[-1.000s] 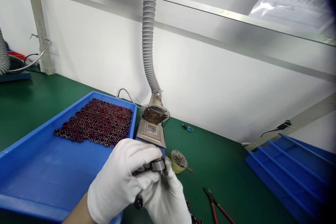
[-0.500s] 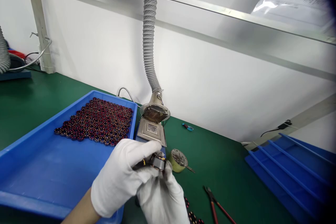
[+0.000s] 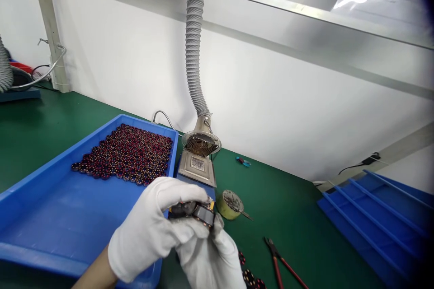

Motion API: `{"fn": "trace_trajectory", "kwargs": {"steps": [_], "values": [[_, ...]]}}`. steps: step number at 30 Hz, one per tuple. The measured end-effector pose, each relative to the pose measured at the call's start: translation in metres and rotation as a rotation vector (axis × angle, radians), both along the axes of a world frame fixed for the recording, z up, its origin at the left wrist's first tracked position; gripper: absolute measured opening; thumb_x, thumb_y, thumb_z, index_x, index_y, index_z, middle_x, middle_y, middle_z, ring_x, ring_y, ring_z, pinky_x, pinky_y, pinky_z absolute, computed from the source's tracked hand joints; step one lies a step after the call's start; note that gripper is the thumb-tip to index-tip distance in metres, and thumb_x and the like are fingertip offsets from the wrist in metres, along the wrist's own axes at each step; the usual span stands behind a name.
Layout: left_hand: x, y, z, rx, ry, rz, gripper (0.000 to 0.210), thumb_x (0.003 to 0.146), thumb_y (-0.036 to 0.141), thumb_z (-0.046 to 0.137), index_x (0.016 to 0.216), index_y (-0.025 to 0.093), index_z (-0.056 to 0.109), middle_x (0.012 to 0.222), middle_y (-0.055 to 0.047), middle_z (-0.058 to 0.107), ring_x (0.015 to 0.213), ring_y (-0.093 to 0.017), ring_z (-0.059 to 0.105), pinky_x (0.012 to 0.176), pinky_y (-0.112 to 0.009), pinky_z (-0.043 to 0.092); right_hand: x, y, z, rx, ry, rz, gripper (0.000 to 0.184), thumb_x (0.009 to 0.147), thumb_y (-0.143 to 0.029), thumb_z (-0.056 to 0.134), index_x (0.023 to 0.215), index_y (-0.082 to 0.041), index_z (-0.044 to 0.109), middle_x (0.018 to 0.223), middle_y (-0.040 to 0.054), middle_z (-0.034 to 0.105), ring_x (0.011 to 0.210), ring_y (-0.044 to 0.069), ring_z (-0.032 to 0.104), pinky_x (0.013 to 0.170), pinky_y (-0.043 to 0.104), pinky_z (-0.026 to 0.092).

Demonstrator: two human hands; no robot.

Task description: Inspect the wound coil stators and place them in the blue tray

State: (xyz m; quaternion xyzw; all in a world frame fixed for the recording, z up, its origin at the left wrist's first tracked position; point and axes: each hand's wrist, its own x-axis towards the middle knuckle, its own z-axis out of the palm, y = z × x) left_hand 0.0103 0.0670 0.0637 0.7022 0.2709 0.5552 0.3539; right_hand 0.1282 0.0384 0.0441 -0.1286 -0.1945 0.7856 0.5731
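My left hand, in a white glove, pinches a dark part between thumb and fingers, mostly hidden by them. Against it sits a small round stator with a grey metal band, black ends and coppery spots. My right hand, also gloved, is closed around the stator's lower right side; most of its fingers are out of sight. Both hands meet in front of the soldering pot plate. Many similar small round stators fill the far part of the blue tray on the left.
An extraction hose comes down to a round hood. Right of my hands stand a yellowish tin with a tool in it, red-handled cutters and several stators. Blue trays lean at far right; small snips lie behind.
My left hand has shifted slightly left and its grip has opened a little, exposing more of the dark part. The stator with the grey band has tilted. The camera view moved slightly.
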Motion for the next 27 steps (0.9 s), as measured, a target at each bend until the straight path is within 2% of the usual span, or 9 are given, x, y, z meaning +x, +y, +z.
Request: {"fn": "trace_trajectory", "kwargs": {"steps": [5, 7, 10, 12, 17, 19, 22, 24, 27], "values": [[-0.013, 0.004, -0.004, 0.096, -0.007, -0.078, 0.023, 0.079, 0.035, 0.066, 0.1, 0.026, 0.063, 0.091, -0.001, 0.064, 0.081, -0.018, 0.058, 0.075, -0.025, 0.043, 0.002, 0.001, -0.004, -0.042, -0.07, -0.047, 0.03, 0.063, -0.031, 0.076, 0.092, -0.029, 0.069, 0.101, -0.0009, 0.07, 0.089, 0.015, 0.064, 0.077, 0.026, 0.051], [-0.015, 0.005, -0.005, 0.072, -0.035, -0.099, 0.022, 0.08, 0.038, 0.065, 0.097, 0.025, 0.065, 0.091, -0.003, 0.065, 0.081, -0.019, 0.059, 0.076, -0.027, 0.044, 0.004, 0.003, -0.009, -0.008, -0.15, -0.046, 0.034, 0.064, -0.034, 0.074, 0.097, -0.029, 0.067, 0.103, 0.0015, 0.069, 0.086, 0.017, 0.064, 0.074, 0.03, 0.052], [-0.012, 0.004, -0.007, -0.056, -0.145, -0.077, 0.005, 0.078, 0.026, 0.065, 0.081, 0.022, 0.068, 0.081, -0.003, 0.066, 0.082, -0.02, 0.059, 0.077, -0.028, 0.047, 0.006, 0.008, -0.017, 0.06, -0.282, -0.01, 0.039, 0.063, -0.036, 0.074, 0.099, -0.026, 0.064, 0.1, 0.0052, 0.068, 0.083, 0.021, 0.065, 0.076, 0.039, 0.052], [-0.009, 0.003, -0.008, -0.149, -0.215, -0.056, 0.007, 0.075, 0.017, 0.063, 0.072, 0.021, 0.068, 0.076, -0.002, 0.066, 0.079, -0.02, 0.059, 0.075, -0.026, 0.048, 0.008, 0.011, -0.021, 0.071, -0.32, 0.01, 0.039, 0.061, -0.035, 0.075, 0.097, -0.024, 0.063, 0.097, 0.006, 0.068, 0.081, 0.022, 0.065, 0.078, 0.041, 0.051], [-0.012, -0.001, -0.006, -0.226, -0.465, 0.007, 0.008, 0.072, 0.019, 0.061, 0.068, 0.022, 0.067, 0.072, -0.001, 0.065, 0.079, -0.019, 0.06, 0.073, -0.025, 0.049, 0.01, 0.013, -0.018, 0.071, -0.312, 0.098, 0.04, 0.052, -0.032, 0.08, 0.087, -0.022, 0.063, 0.081, 0.0047, 0.07, 0.076, 0.023, 0.066, 0.072, 0.04, 0.053], [-0.016, -0.001, -0.002, -0.334, -0.453, -0.025, 0.009, 0.071, 0.019, 0.064, 0.078, 0.022, 0.068, 0.066, 0.0, 0.063, 0.072, -0.018, 0.06, 0.066, -0.023, 0.05, 0.012, 0.012, -0.013, 0.076, -0.28, 0.128, 0.04, 0.053, -0.032, 0.081, 0.087, -0.023, 0.062, 0.081, 0.0036, 0.07, 0.075, 0.022, 0.067, 0.069, 0.037, 0.053], [-0.016, -0.003, 0.006, -0.506, -0.255, -0.168, 0.02, 0.065, 0.015, 0.066, 0.084, 0.018, 0.068, 0.062, 0.0, 0.06, 0.061, -0.015, 0.057, 0.055, -0.018, 0.047, 0.015, 0.012, -0.01, 0.058, -0.237, 0.121, 0.038, 0.057, -0.027, 0.079, 0.091, -0.023, 0.062, 0.081, 0.0018, 0.07, 0.069, 0.016, 0.067, 0.063, 0.027, 0.053], [-0.011, -0.004, 0.007, -0.501, -0.232, -0.169, 0.01, 0.064, 0.015, 0.063, 0.073, 0.015, 0.068, 0.068, -0.003, 0.063, 0.064, -0.015, 0.058, 0.057, -0.017, 0.047, 0.016, 0.014, -0.011, 0.028, -0.238, 0.146, 0.037, 0.057, -0.024, 0.079, 0.09, -0.022, 0.062, 0.079, 0.0017, 0.069, 0.065, 0.015, 0.066, 0.061, 0.028, 0.053], [-0.004, -0.005, 0.002, -0.457, -0.377, -0.126, 0.008, 0.063, 0.012, 0.062, 0.066, 0.017, 0.068, 0.07, -0.002, 0.064, 0.065, -0.014, 0.059, 0.06, -0.017, 0.048, 0.016, 0.017, -0.015, 0.004, -0.257, 0.178, 0.037, 0.052, -0.024, 0.081, 0.083, -0.02, 0.062, 0.08, 0.0038, 0.069, 0.064, 0.018, 0.065, 0.064, 0.035, 0.054]]}}
